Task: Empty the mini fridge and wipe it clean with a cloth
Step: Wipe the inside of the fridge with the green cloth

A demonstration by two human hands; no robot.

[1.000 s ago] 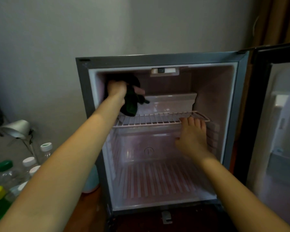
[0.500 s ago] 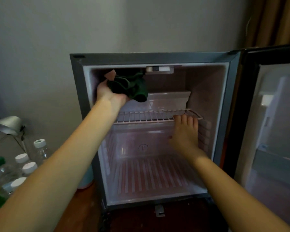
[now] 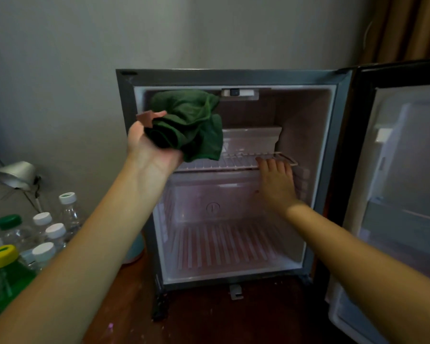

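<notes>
The mini fridge (image 3: 124, 115) stands open with nothing on its wire shelf (image 3: 233, 162) or floor. My left hand (image 3: 149, 150) is turned palm up at the fridge's upper left opening and holds a crumpled dark green cloth (image 3: 191, 125), which bulges up toward the ceiling of the compartment. My right hand (image 3: 277, 181) rests inside at the right end of the wire shelf, fingers straight against the shelf's front edge.
The fridge door (image 3: 395, 194) hangs open at the right. Several plastic bottles (image 3: 47, 234) with white, green and yellow caps stand on the floor at the left, beside a silver lamp (image 3: 15, 173). A brown curtain (image 3: 407, 28) hangs at the upper right.
My left hand has come out from deep in the upper left corner and turned palm up, bringing the cloth toward the front. The right hand has stayed at the shelf.
</notes>
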